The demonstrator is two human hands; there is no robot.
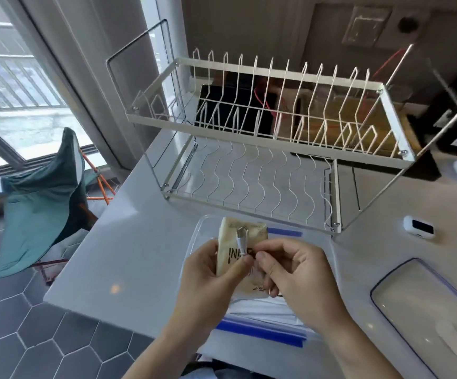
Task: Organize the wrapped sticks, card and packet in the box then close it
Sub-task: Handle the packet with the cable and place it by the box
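Behind hands (249, 274), rack (263, 149) stands.

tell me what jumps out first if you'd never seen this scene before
Both hands, left hand and right hand, meet low in the middle, pinching a beige packet and a thin wrapped stick above a clear box. Behind them a white wire dish rack spans the grey counter, with the box's lid at right.

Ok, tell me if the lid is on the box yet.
No: the lid lies on the counter, right of the open box.
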